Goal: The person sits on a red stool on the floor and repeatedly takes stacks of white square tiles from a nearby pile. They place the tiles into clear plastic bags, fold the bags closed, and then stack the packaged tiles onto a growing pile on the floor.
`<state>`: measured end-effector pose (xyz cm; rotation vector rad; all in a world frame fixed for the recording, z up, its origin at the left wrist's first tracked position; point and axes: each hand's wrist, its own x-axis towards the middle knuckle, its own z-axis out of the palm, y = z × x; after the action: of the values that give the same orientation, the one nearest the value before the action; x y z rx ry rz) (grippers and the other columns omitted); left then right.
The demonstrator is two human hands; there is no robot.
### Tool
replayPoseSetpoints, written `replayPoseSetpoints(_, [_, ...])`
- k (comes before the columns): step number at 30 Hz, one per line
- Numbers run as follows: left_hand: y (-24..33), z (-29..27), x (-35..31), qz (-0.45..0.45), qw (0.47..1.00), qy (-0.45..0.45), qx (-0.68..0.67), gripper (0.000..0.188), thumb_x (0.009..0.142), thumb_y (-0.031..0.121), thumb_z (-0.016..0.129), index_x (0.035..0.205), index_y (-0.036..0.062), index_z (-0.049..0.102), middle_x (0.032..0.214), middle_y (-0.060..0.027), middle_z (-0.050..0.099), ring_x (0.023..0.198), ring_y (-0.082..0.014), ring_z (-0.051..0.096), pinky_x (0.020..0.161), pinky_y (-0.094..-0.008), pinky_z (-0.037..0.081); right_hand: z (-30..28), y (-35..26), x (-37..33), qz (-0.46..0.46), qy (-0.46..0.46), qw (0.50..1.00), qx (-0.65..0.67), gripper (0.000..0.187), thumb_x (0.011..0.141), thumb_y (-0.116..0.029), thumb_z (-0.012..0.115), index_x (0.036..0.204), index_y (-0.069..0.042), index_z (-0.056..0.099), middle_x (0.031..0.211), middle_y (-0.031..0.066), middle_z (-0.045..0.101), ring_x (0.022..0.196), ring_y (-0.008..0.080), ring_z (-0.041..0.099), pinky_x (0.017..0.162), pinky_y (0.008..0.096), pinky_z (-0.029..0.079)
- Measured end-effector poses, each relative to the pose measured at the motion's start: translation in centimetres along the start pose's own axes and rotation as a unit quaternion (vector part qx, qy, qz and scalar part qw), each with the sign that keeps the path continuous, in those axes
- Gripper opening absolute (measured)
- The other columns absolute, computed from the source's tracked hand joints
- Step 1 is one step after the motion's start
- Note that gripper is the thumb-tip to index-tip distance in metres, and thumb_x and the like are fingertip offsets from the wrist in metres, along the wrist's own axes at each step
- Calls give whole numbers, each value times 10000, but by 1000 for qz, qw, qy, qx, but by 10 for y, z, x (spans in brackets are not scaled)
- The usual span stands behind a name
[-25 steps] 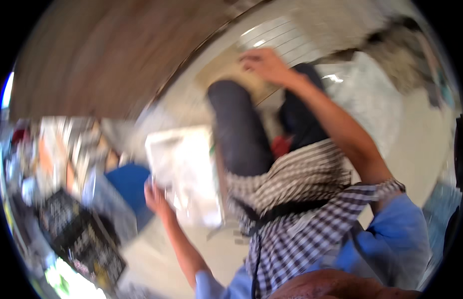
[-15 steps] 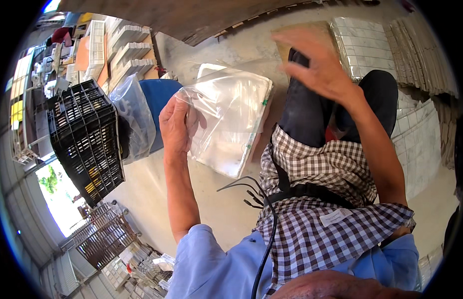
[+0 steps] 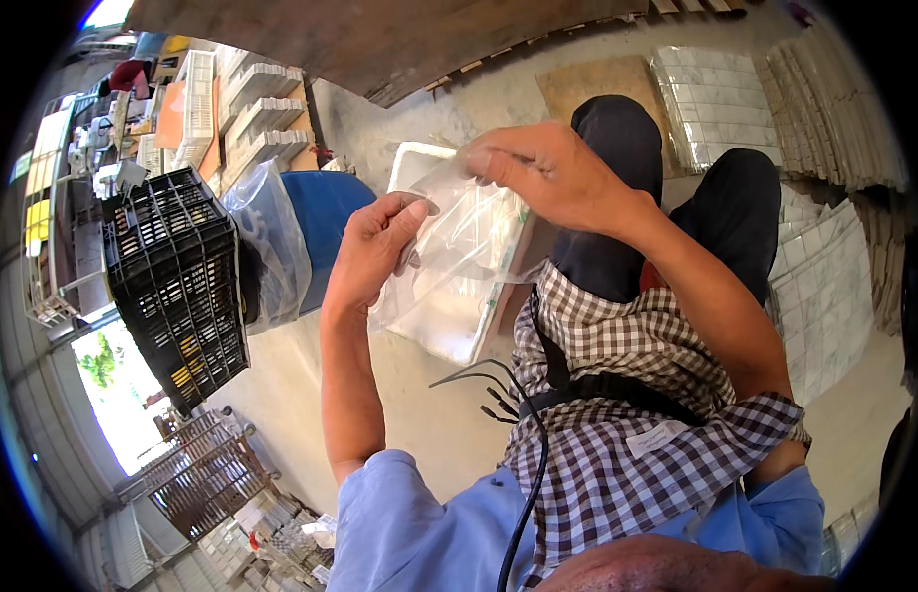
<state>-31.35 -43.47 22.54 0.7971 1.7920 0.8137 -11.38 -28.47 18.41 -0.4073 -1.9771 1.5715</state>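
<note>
- The left hand [image 3: 368, 253] pinches a clear plastic sheet [image 3: 451, 229] between its thumb and bent fingers.
- The right hand [image 3: 566, 183] has its thumb and fingers drawn together on the sheet's upper edge, beyond and to the right of the left hand; the exact grip is hard to make out.
- The sheet hangs between the two hands, above a white box [image 3: 444, 331], creased and see-through.
- The box stands at a slant just left of the person's knees, with green marks along its right side.
- A blue bin [image 3: 331, 212] is left of the box, beside the left hand.
- Farther left, a black crate [image 3: 173, 281] sits tilted in view.
- A checked apron [image 3: 627, 345] covers the person's lap.
</note>
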Motion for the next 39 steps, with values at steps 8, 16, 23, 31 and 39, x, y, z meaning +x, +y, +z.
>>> replayPoseSetpoints(8, [-7, 6, -1, 168, 977, 112, 72, 586, 920, 256, 712, 1393, -17, 499, 1262, -152, 630, 1160, -248, 601, 998, -361, 459, 7, -1, 5, 172, 113, 967, 147, 295, 870, -234, 699, 826, 58, 699, 676, 111, 674, 536, 126, 614, 484, 263, 475])
replayPoseSetpoints(16, [29, 48, 7, 242, 955, 118, 123, 555, 818, 195, 798, 1279, -35, 594, 1174, -144, 686, 1096, -259, 650, 961, -360, 483, 17, -21, 8, 171, 83, 976, 105, 391, 820, -326, 776, 662, 3, 636, 554, 49, 586, 487, 76, 532, 439, 259, 394])
replayPoseSetpoints(23, [23, 31, 18, 178, 979, 43, -91, 223, 938, 104, 654, 1109, -33, 697, 920, -87, 723, 823, -127, 666, 784, -280, 509, -7, -19, 1, 167, 17, 971, 172, 375, 923, -334, 677, 825, 28, 696, 617, 49, 624, 493, 73, 506, 461, 241, 383])
replayPoseSetpoints(31, [15, 11, 30, 99, 976, 4, -196, 350, 1006, 226, 584, 1203, -61, 616, 931, -149, 714, 830, -216, 696, 823, -340, 526, -20, -16, -1, 223, 72, 954, 188, 407, 997, -360, 587, 874, 12, 696, 640, 70, 669, 466, 65, 546, 424, 199, 377])
replayPoseSetpoints(39, [16, 9, 23, 132, 971, 0, -200, 488, 970, 227, 606, 1342, -72, 504, 1129, -216, 673, 974, -245, 689, 928, -348, 504, -18, -11, -1, 239, 151, 937, 206, 402, 989, -364, 586, 848, -6, 699, 644, 89, 680, 481, 98, 569, 445, 217, 389])
